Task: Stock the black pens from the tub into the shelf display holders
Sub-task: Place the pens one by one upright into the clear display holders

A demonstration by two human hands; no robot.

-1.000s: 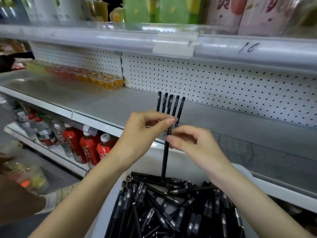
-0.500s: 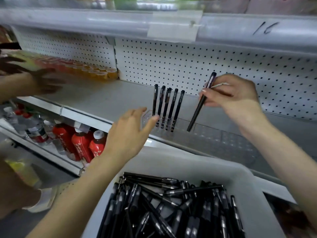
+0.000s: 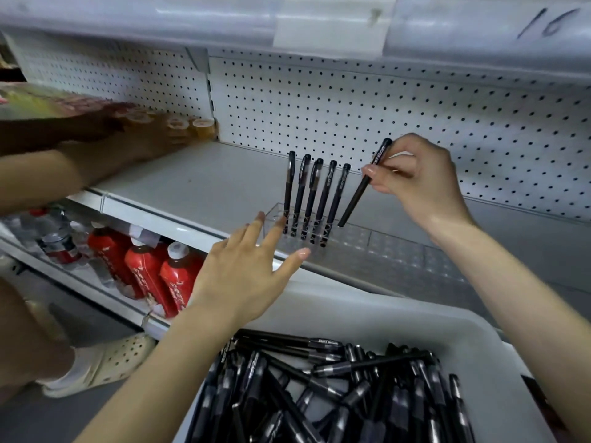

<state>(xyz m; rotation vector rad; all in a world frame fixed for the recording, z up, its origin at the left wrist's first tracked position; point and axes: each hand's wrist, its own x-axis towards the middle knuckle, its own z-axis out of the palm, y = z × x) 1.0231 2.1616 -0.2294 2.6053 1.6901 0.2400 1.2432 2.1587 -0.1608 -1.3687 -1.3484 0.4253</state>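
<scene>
A white tub [image 3: 367,311] at the bottom holds several loose black pens [image 3: 319,394]. On the grey shelf [image 3: 204,183] lies a clear display holder [image 3: 380,243] with several black pens standing [image 3: 315,196] in its left end. My right hand [image 3: 419,180] pinches one black pen [image 3: 361,190] near its cap, tilted, with its lower tip at the holder just right of the standing row. My left hand [image 3: 246,273] hovers with fingers spread, fingertips close to the holder's left end and holding nothing.
Another person's arm [image 3: 64,161] reaches across the shelf at the left toward small cups [image 3: 188,124]. Red bottles [image 3: 150,270] and water bottles stand on the lower shelf. A pegboard backs the shelf. A white shoe [image 3: 105,362] is on the floor.
My right hand has carried a pen from above the tub up to the holder and lowered its tip beside the row. My left hand let go and opened toward the holder.
</scene>
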